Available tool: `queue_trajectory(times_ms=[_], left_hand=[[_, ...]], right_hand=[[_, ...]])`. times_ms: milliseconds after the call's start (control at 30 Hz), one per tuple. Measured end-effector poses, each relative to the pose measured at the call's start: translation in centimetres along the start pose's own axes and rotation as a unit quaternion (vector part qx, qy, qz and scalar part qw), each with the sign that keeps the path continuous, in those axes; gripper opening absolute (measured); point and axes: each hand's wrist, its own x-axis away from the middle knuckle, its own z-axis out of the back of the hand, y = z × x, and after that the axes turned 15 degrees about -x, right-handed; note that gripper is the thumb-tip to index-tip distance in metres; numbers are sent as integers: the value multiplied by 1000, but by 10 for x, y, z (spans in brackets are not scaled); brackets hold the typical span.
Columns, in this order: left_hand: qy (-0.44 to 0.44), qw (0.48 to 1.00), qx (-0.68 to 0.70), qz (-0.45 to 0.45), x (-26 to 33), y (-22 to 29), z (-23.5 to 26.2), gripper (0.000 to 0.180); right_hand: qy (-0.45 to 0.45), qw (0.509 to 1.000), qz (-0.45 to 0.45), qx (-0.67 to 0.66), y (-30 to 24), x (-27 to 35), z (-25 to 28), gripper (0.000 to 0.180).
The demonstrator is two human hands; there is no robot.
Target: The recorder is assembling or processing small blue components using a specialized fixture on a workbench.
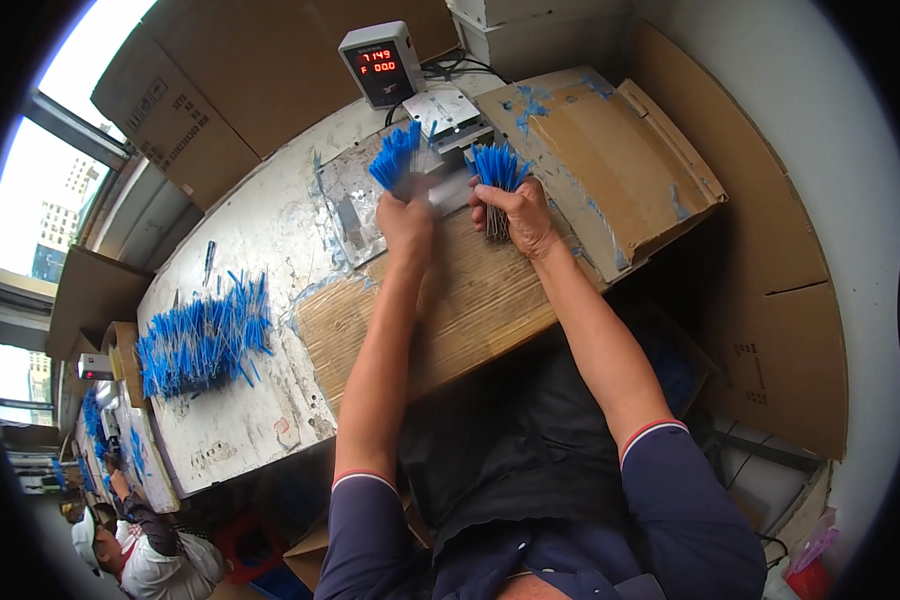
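My left hand (pixel 404 226), slightly blurred, is closed round a bundle of blue-tipped wires (pixel 396 158), its blue ends fanned upward. To its right, my right hand (pixel 520 212) grips a second blue-tipped bundle (pixel 499 166). Bare thin metal wires hang out below that fist. Both hands are raised over the far edge of a brown cardboard sheet (pixel 460 300), in front of a small metal fixture (pixel 450 125). A large pile of similar blue-tipped wires (pixel 205 335) lies on the white table to the left.
A grey box with a red digital display (pixel 380 65) stands at the back, with black cables beside it. A worn cardboard box (pixel 620 160) sits at the right. Cardboard panels (pixel 180 110) line the back. Another person (pixel 150 540) works at the lower left.
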Motion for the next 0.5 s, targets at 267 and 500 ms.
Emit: queue_trajectory(times_ms=[267,500], left_hand=[[-85,971,184,130,10,44,-11,14],[-42,975,167,140,12,57,-23,12]], right_hand=[[-18,999,1,43,-1,2,-5,12],[-9,1000,8,28,2,-2,2,13]])
